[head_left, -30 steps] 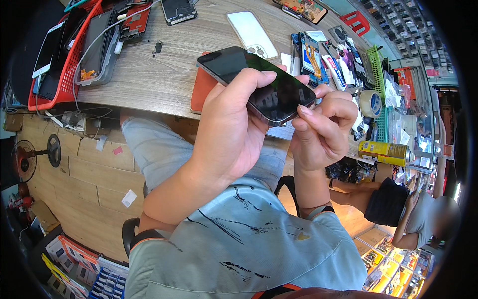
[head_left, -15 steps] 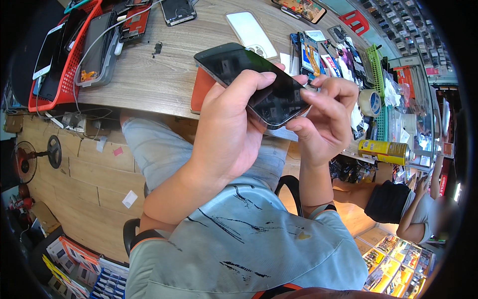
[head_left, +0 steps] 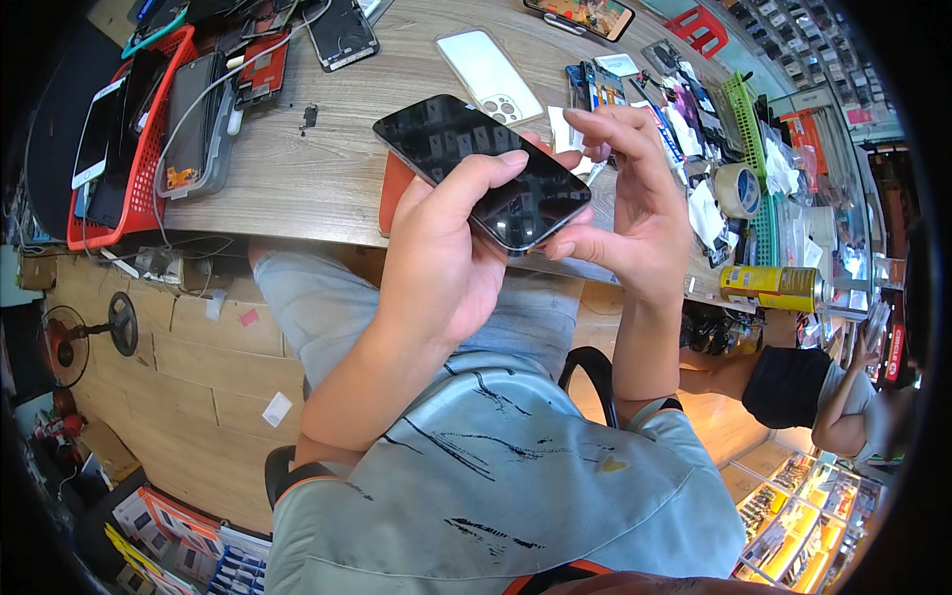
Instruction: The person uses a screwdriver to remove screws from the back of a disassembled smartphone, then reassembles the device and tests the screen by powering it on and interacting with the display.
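A black smartphone (head_left: 428, 129) with a dark, glossy screen is held tilted above the table's near edge. My left hand (head_left: 441, 228) wraps round it from below, thumb lying across the glass and fingertips showing at the far edge. Beside the phone's right end is my right hand (head_left: 645, 213), its fingers curved but apart, with nothing seen between them. Its thumb comes close to the phone's lower corner; whether they touch I cannot tell. Part of a reddish flat thing (head_left: 394, 188) shows beneath the phone.
A white phone (head_left: 484, 71) lies face down on the wooden table (head_left: 268, 188). At left stand a red basket (head_left: 149, 188) and a clear tub (head_left: 210, 178) of phones. Tools and parts, a tape roll (head_left: 737, 190) and a yellow can (head_left: 769, 288) crowd the right. Another person (head_left: 788, 387) stands beyond.
My right hand has opened out, its fingers moving away from the phone's right end. The phone, still in my left hand, has shifted slightly left in view.
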Motion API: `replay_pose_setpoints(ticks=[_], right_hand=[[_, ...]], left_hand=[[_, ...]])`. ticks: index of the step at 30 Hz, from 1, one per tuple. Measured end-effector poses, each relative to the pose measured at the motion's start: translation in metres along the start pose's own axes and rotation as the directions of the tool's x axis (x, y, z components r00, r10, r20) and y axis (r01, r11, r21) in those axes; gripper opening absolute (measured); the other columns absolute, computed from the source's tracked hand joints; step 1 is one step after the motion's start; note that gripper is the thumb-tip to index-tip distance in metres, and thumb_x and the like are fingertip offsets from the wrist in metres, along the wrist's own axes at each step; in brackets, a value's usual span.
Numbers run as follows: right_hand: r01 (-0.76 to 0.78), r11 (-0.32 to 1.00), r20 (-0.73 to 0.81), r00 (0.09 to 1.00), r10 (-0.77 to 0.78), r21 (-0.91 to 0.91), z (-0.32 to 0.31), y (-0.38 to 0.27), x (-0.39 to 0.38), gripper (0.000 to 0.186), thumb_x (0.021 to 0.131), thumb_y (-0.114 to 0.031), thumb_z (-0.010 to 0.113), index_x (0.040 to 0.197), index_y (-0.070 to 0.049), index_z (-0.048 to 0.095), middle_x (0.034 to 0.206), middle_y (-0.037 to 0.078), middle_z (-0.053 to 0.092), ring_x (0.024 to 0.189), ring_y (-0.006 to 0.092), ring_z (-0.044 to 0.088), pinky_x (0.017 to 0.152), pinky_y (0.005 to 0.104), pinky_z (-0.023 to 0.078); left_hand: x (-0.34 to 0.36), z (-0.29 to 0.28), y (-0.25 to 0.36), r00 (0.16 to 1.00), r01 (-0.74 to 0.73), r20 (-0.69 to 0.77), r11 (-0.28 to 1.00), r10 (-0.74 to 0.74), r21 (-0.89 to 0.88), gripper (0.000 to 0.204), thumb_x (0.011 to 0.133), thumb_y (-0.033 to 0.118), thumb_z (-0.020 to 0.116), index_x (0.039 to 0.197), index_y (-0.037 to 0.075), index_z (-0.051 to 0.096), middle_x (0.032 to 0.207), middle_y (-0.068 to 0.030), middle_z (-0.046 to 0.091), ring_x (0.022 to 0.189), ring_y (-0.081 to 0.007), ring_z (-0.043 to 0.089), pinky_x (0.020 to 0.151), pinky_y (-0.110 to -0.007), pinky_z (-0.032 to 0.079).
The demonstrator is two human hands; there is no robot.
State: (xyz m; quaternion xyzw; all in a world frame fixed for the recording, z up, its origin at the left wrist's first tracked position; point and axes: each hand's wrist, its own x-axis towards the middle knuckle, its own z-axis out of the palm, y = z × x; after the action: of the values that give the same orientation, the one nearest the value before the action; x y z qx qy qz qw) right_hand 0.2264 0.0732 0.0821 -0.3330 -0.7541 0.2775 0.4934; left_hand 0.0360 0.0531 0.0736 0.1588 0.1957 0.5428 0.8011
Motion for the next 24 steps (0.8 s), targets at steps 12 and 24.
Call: replay_pose_setpoints(ticks=[12,24], right_hand=[[-0.585,0.73,-0.405,0.799,0.445,-0.353,-0.029,0.037,-0.044,0.021,0.092,-0.019,0.08,0.106,-0.004,0.077,0.08,0.0,0.064,0.069,0.0125,0.059,0.064,0.0287,0.047],[-0.52,0.291,-0.359,0.812,0.459,-0.803,-0.001,0.04,-0.038,0.024,0.088,-0.024,0.068,0.105,-0.008,0.071,0.089,0.012,0.072,0.077,0.0357,0.072,0.067,0.0508,0.055]], left_hand=[[0.035,-0.027,0.001,0.994,-0.1,-0.048,0.991,0.096,-0.085,0.036,0.098,0.0,0.057,0.131,-0.009,0.049,0.133,-0.0238,0.059,0.137,-0.044,0.055,0.1,-0.063,0.061],[0.053,-0.03,-0.004,0.963,-0.266,-0.028,0.964,0.266,0.027,0.037,0.099,-0.003,0.056,0.133,-0.014,0.047,0.131,-0.0224,0.057,0.13,-0.0413,0.06,0.095,-0.066,0.063]])
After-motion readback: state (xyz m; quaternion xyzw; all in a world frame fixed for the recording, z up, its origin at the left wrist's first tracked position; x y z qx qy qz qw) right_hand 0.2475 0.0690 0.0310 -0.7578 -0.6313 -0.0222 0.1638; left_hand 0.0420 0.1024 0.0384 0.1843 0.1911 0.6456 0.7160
